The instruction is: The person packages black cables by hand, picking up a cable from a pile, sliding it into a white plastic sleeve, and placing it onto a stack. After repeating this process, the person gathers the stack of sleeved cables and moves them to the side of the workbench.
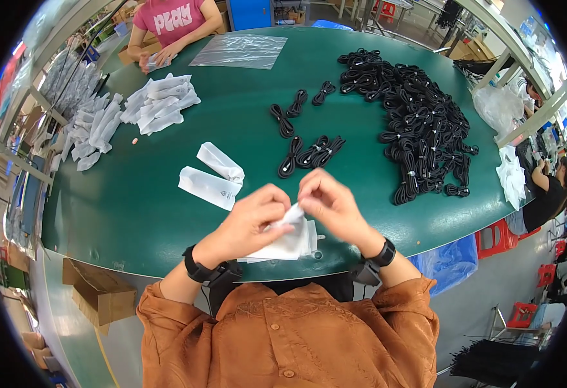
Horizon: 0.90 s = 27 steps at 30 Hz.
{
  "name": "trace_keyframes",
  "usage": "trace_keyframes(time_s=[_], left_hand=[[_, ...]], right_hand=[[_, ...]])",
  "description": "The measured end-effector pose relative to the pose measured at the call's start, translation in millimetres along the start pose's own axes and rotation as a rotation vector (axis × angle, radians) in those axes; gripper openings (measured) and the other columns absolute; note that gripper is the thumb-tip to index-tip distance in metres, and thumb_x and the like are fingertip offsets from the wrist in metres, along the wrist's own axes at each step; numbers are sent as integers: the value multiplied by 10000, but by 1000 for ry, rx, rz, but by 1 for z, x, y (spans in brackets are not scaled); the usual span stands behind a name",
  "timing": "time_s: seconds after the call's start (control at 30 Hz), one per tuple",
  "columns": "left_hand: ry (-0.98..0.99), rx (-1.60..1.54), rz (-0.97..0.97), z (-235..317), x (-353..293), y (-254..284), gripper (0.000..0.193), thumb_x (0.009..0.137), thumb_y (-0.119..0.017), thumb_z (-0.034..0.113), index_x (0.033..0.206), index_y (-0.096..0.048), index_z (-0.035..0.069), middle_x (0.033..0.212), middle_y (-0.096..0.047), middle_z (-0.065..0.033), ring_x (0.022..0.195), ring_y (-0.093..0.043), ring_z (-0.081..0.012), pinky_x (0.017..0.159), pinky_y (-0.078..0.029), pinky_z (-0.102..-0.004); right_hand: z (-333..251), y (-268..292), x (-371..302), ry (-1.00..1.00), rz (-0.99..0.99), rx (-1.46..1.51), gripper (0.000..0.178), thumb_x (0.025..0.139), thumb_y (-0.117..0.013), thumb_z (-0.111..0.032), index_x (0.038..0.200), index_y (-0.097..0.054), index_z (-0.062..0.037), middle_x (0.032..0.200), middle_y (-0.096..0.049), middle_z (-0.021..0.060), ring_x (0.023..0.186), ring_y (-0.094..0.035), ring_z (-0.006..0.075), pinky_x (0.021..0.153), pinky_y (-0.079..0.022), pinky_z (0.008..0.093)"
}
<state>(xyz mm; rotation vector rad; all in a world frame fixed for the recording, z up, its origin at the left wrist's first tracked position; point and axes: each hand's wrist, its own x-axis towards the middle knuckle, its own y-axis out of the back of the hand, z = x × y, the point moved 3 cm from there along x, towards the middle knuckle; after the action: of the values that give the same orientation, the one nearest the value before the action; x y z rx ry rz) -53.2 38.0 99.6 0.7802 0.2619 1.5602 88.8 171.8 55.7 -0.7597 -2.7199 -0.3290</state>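
My left hand (256, 218) is closed on a crumpled white plastic bag (292, 213), near the table's front edge. At the upper end of that bag, the thumb and fingers of my right hand (332, 202) are pinched together. What the bag contains, if anything, is hidden. Beneath my hands lies a stack of flat white bags (293, 247). Two filled white bags (207, 185) rest just left of my left hand. Beyond my hands are several coiled black cables (316, 152) with light tips.
A large heap of coiled black cables (419, 123) covers the green table's (232, 116) right side. Piled white bags (160, 103) lie at the far left, near a clear plastic sheet (238, 52). Across the table, a person in a pink shirt (173, 22) handles a bag.
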Motion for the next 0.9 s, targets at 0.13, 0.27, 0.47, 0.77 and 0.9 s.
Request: trace_keyframes(time_s=[0.13,0.27,0.47,0.77,0.9], left_hand=[[39,-185,249,-39,-3,24,144,876,-692,18,853,-552,42,920,-583,-18,731,-556,-57,602,-440,-232],[309,-423,409,-52,0,49,154,885,-690,23,887,-538,48,855,-568,-15,691,-547,-48,571,-433,-206],[647,-78,593,-121,-35,99,168,889,-697,40,955,-543,36,892,-575,-50,555,-495,-59,447,-400,-226],[291,281,274,-50,-45,26,295,805,-752,35,1066,-617,22,938,-575,-111,790,-618,-210,632,-509,-332],[94,160,77,-34,-51,-52,269,794,-762,46,1028,-630,37,929,-584,-104,810,-638,-241,681,-532,-337]], right_hand=[[33,36,32,-74,155,-415,169,946,-633,-108,1103,-623,-46,918,-591,118,782,-622,248,686,-520,349],[83,61,28,-169,141,-953,281,946,-597,-104,1226,-615,-85,964,-599,184,824,-630,352,731,-533,427],[102,79,10,-146,73,-1077,376,870,-631,-68,1246,-607,-74,982,-600,209,897,-632,417,762,-534,487],[55,73,-20,83,62,-1408,391,801,-733,-127,1161,-602,-50,969,-602,180,794,-630,345,675,-484,417],[54,58,-34,71,48,-1271,392,808,-745,-155,1161,-601,-67,870,-602,137,712,-618,317,661,-472,404]])
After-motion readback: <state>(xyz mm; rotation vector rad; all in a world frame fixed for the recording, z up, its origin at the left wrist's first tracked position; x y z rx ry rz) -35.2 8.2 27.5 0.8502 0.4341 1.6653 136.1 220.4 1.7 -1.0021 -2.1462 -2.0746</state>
